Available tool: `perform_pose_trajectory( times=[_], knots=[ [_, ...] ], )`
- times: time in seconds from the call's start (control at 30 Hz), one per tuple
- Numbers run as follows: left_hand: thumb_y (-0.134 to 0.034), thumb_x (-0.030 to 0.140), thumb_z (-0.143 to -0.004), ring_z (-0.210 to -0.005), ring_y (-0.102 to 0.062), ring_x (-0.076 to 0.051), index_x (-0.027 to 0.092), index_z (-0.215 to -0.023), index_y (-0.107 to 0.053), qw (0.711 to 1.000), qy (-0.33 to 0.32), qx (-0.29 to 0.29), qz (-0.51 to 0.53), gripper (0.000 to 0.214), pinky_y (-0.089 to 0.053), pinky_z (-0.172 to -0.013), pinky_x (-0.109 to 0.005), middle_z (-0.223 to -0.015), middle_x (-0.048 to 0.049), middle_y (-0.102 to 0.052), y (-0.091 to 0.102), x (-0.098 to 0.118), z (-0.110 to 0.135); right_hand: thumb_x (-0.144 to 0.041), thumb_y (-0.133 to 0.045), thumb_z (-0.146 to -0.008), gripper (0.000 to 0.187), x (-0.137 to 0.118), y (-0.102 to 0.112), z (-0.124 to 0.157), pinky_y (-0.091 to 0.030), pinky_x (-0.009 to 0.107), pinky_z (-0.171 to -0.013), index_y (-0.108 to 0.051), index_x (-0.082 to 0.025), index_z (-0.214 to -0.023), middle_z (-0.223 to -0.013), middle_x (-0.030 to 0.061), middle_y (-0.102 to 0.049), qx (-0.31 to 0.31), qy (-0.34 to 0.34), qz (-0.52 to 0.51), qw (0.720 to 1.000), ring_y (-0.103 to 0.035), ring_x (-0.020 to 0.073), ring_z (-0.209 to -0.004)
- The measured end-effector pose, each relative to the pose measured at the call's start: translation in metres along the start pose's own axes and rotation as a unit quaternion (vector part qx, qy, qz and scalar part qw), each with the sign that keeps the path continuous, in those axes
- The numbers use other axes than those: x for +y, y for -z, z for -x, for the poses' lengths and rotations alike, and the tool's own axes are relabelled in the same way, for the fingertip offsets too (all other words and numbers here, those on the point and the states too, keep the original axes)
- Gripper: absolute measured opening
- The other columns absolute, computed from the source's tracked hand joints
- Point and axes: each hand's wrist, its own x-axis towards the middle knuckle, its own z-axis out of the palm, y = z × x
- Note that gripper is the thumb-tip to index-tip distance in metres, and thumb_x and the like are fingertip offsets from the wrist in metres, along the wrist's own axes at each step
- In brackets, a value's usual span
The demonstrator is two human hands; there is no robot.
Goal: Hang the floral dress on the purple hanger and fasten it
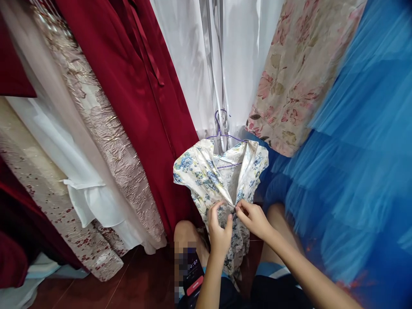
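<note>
A white dress with a blue and yellow flower print (201, 169) hangs in front of me on a thin purple hanger (219, 133). Its neckline falls open in a deep V down the front. At the bottom of that V, my right hand (252, 218) pinches the edge of the cloth between thumb and fingers. My left hand (219, 229) is just left of it, over the dress front, with thumb and fingers apart and curved. Whether its fingertips touch the cloth is hard to tell. The lower part of the dress drops between my knees, partly behind my hands.
Long garments hang all around: a dark red dress (128, 98), white cloth (183, 51), a pink-flowered dress (289, 86) and a blue tulle dress (354, 150). A phone (193, 274) with a lit screen rests at my left thigh. Reddish tiles (128, 283) cover the floor.
</note>
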Motion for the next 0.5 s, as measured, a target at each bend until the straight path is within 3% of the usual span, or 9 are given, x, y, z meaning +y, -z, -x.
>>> perform_pose_trajectory(
  times=[0.07, 0.17, 0.33, 0.5],
  knots=[
    [-0.058, 0.028, -0.089, -0.116, -0.056, -0.025, 0.023, -0.12, -0.056, 0.998, 0.006, -0.052, 0.035, 0.031, -0.043, -0.101, -0.038, -0.121, -0.0114, -0.06, -0.012, 0.0, 0.001, -0.03, -0.048, -0.092, 0.016, -0.005, 0.004, 0.0, -0.031, 0.026, -0.058, -0.056, -0.02, -0.082, -0.062, -0.0024, -0.055, -0.012, 0.008, -0.029, 0.999, -0.05, 0.0136, -0.056],
    [-0.054, 0.028, -0.092, -0.096, -0.062, -0.021, 0.02, -0.105, -0.06, 0.996, 0.031, -0.059, 0.058, 0.017, -0.048, -0.086, -0.033, -0.101, -0.0081, -0.066, -0.025, -0.002, 0.001, -0.034, -0.053, -0.09, 0.018, -0.015, 0.002, -0.003, -0.032, 0.025, -0.055, -0.056, -0.019, -0.08, -0.06, -0.0023, -0.054, -0.002, -0.032, -0.158, 0.987, -0.048, 0.0127, -0.055],
    [-0.051, 0.024, -0.092, -0.077, -0.058, -0.017, 0.019, -0.081, -0.057, 0.997, 0.012, -0.07, 0.028, 0.013, -0.045, -0.074, -0.026, -0.079, -0.0028, -0.061, -0.026, -0.005, 0.002, -0.038, -0.061, -0.082, 0.032, -0.024, 0.0, -0.019, -0.016, 0.024, -0.043, -0.049, -0.018, -0.061, -0.046, -0.0057, -0.042, -0.021, -0.18, -0.422, 0.888, -0.026, 0.0061, -0.039],
    [-0.048, 0.014, -0.088, -0.081, -0.06, -0.018, 0.021, -0.085, -0.055, 0.987, 0.012, -0.141, -0.08, 0.011, -0.043, -0.073, -0.026, -0.084, -0.0036, -0.061, -0.016, -0.005, -0.002, -0.034, -0.071, -0.068, 0.025, -0.035, 0.015, -0.071, -0.01, 0.023, -0.039, -0.054, -0.017, -0.062, -0.043, -0.0082, -0.037, 0.032, -0.21, -0.513, 0.832, -0.021, 0.0039, -0.037]
  ],
)
